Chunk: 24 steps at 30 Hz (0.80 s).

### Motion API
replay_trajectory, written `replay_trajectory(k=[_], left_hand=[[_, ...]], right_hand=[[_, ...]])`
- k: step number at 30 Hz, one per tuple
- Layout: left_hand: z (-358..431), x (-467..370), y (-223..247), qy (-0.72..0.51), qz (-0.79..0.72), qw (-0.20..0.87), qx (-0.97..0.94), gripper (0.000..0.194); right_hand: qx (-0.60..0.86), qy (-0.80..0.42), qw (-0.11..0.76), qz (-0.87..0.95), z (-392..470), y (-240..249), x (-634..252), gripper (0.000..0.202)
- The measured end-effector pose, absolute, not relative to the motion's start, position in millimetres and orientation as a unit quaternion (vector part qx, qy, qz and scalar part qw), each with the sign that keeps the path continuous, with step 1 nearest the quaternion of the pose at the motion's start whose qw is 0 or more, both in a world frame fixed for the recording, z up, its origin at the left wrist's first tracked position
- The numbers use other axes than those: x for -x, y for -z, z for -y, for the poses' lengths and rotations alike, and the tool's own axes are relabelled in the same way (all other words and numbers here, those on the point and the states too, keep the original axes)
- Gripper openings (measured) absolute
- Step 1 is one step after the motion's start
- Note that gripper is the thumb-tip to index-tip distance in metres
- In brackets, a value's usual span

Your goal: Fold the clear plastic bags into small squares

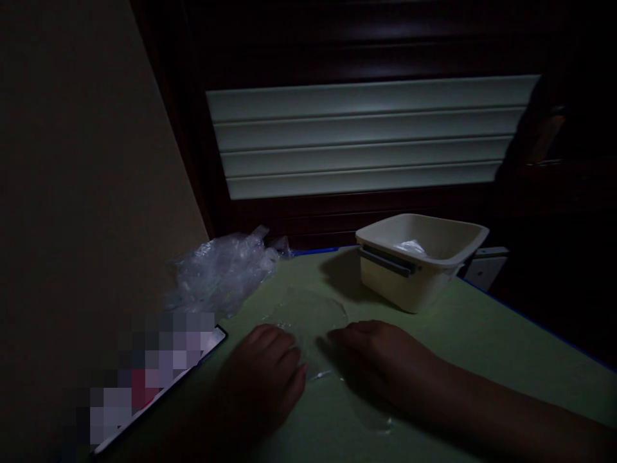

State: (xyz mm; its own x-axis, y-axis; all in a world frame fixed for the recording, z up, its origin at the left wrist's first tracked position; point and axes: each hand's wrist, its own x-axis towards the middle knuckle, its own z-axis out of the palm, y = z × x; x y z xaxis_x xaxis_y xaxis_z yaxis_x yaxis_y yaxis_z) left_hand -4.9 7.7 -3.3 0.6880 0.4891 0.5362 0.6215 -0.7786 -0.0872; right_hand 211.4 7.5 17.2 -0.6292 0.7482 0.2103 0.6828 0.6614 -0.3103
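Note:
A thin, clear piece of plastic, which looks like a bag or film (313,312), lies flat on the green tabletop (457,360) between my hands. My left hand (267,373) rests on its left side, fingers curled together. My right hand (369,350) is at its right edge, with fingertips pressed together and pointing left. The dim light hides exactly how much plastic each hand grips. Faint glints near my right wrist suggest the plastic runs under or beside that hand.
A heap of crumpled clear plastic (224,270) sits at the back left. Behind my right hand stands a cream bin (409,283) with a grey handle and some clear plastic inside. A lit screen device (159,392), blurred out, lies at the left. A white box (484,267) is beyond the table's right edge.

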Motion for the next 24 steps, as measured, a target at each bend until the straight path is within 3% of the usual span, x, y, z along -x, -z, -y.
replay_trajectory(k=[5, 12, 18, 24], left_hand=[[-4, 6, 5, 0.243, 0.299, 0.136, 0.913, 0.021], [6, 2, -2, 0.202, 0.269, 0.118, 0.934, 0.022], [6, 2, 3, 0.184, 0.252, 0.123, 0.942, 0.025], [3, 4, 7, 0.171, 0.234, 0.133, 0.948, 0.022]], right_hand=[[0.344, -0.237, 0.222, 0.881, -4, -20, -208, 0.027], [0.315, -0.21, 0.189, 0.906, -14, -30, -219, 0.027], [0.312, -0.237, 0.132, 0.911, -17, -34, -223, 0.014], [0.293, -0.179, 0.125, 0.931, -15, -23, -216, 0.013]])
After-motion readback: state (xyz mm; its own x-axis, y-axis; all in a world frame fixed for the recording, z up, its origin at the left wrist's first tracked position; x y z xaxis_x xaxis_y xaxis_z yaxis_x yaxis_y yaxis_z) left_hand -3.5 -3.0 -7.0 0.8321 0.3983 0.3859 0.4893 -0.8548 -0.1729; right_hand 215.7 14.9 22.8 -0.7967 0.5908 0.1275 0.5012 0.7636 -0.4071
